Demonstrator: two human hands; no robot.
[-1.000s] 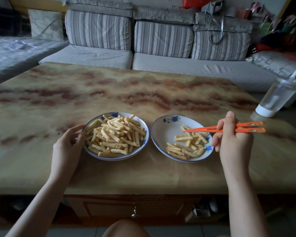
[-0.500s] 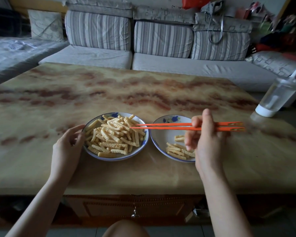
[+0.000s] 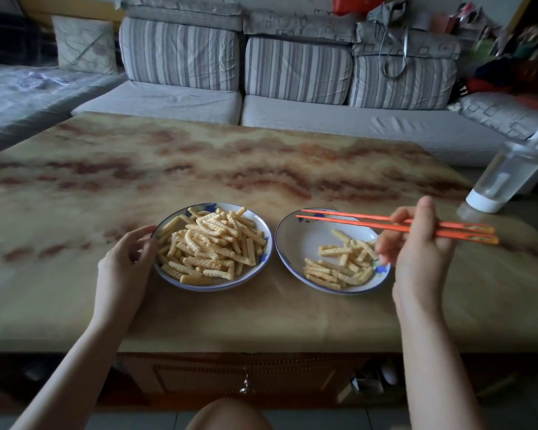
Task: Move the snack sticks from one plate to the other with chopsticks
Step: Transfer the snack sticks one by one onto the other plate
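Snack sticks (image 3: 212,243) are heaped on the full plate (image 3: 261,259) — beside it, a sparser plate (image 3: 295,243). Orange chopsticks (image 3: 354,220), tips empty and slightly parted, are gripped by the right hand (image 3: 416,252); the full plate's rim is steadied by loosely curled left hand (image 3: 128,262). One stick is best pinched mid-length — gently.

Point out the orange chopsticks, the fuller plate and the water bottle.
orange chopsticks (image 3: 354,220): head view, on the shafts over the right plate.
fuller plate (image 3: 263,226): head view, on its bare far right rim.
water bottle (image 3: 507,173): head view, on its clear body.
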